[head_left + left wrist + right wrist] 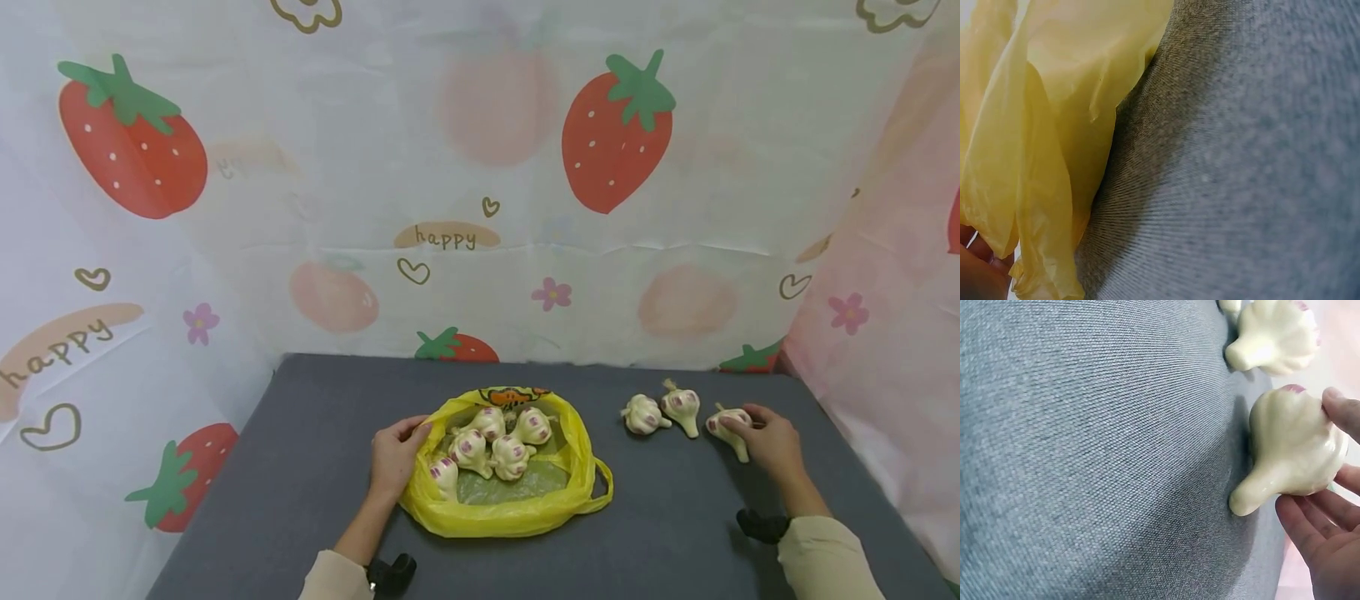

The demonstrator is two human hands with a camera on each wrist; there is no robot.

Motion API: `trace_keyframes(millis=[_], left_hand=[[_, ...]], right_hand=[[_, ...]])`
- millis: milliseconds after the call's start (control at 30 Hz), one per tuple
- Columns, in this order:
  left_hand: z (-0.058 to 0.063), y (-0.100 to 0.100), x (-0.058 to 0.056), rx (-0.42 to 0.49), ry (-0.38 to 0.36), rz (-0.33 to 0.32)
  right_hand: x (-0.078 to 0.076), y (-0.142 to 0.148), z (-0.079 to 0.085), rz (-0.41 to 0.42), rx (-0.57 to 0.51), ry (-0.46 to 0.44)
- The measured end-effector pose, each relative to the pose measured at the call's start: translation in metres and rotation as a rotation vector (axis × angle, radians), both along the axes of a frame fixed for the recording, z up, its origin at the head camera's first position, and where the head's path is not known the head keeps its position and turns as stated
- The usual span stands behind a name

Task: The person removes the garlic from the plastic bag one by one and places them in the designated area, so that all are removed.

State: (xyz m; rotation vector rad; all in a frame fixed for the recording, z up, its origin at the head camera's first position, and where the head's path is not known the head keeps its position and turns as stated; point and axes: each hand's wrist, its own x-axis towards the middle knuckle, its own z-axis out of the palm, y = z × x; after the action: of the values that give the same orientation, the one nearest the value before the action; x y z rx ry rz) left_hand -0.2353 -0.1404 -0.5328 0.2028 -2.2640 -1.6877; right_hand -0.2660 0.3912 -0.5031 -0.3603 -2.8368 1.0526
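White and purple garlic bulbs [468, 452] in and beside a thin yellow plastic bag [502, 523].
The left hand [395, 458] pinches the bag's left rim; bulbs sit inside. Two bulbs [681, 408] lie on dark grey cloth [667, 517]; the right hand [776, 446] holds another bulb [720, 430] between thumb and fingers.

Purple-marked garlic bulb [726, 425] in right hand [774, 443] — two loose bulbs [681, 408] leftward; yellow bag [517, 521], open, bagged bulbs [512, 457] inside — at left hand [393, 460].
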Motion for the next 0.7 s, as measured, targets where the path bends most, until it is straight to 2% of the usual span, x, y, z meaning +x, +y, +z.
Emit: trace_keyframes(millis=[200, 433, 700], left_hand=[[0.000, 0.001, 0.002, -0.002, -0.010, 0.008], [0.000, 0.001, 0.005, -0.010, -0.021, 0.018], [-0.002, -0.003, 0.010, -0.046, -0.025, 0.027]], right_hand=[[0.003, -0.001, 0.003, 0.025, -0.001, 0.020], [0.006, -0.004, 0.013, 0.052, 0.011, 0.012], [0.010, -0.008, 0.019, 0.043, 0.031, 0.040]])
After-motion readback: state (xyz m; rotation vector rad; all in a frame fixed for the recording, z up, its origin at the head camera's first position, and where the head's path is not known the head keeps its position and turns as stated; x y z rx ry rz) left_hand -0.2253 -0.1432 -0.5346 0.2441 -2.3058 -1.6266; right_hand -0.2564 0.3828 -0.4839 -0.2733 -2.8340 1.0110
